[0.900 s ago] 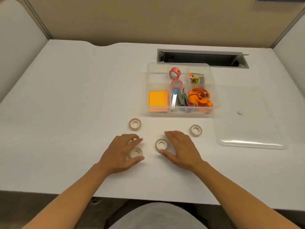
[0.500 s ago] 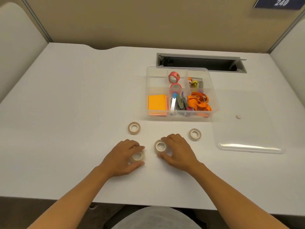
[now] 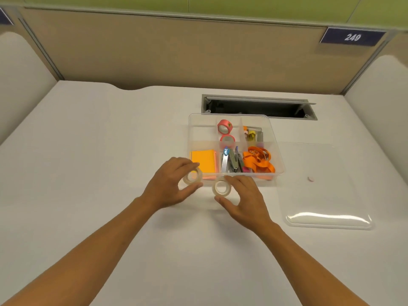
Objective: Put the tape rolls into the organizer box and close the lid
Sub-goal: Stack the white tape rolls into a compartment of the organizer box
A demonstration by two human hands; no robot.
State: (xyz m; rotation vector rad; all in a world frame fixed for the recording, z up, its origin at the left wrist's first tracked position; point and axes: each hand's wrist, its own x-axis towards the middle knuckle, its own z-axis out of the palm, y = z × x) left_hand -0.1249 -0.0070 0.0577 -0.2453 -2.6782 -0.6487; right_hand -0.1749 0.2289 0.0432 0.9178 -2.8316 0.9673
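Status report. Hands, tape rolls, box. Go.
Left hand gripping one clear tape roll; right hand gripping another. Organizer box open just ahead, lid lying to its right. Path clear.

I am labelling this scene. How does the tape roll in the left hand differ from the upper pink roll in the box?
1. The roll in the left hand, the clear roll, is translucent and pale; the pink roll is opaque pink.
2. The clear roll is held above the desk at the box's near edge; the pink roll lies in a rear compartment.
3. The clear roll looks thinner-walled; the pink roll looks wider.

Both are ring-shaped tape rolls.
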